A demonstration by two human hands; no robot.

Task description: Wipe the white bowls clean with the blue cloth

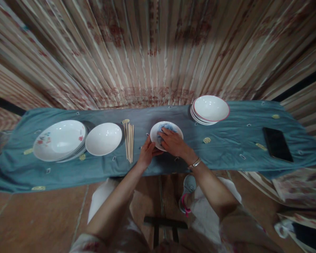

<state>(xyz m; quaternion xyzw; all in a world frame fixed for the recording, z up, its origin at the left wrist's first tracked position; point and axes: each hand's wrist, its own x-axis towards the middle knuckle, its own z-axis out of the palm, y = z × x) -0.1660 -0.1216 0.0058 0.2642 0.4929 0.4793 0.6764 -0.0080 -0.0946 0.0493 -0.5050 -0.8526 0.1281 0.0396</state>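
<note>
A small white bowl (155, 133) sits on the teal cloth (226, 147) in front of me. My left hand (147, 153) grips its near-left rim. My right hand (173, 142) presses a blue-and-white rag (166, 128) into the bowl's inside. A metal bracelet circles my right wrist.
Wooden chopsticks (129, 140) lie left of the bowl. Further left are a plain white bowl (103, 138) and a stack of floral plates (59, 140). A stack of red-rimmed bowls (210, 109) stands at the back right. A black phone (277, 144) lies far right. A striped curtain hangs behind.
</note>
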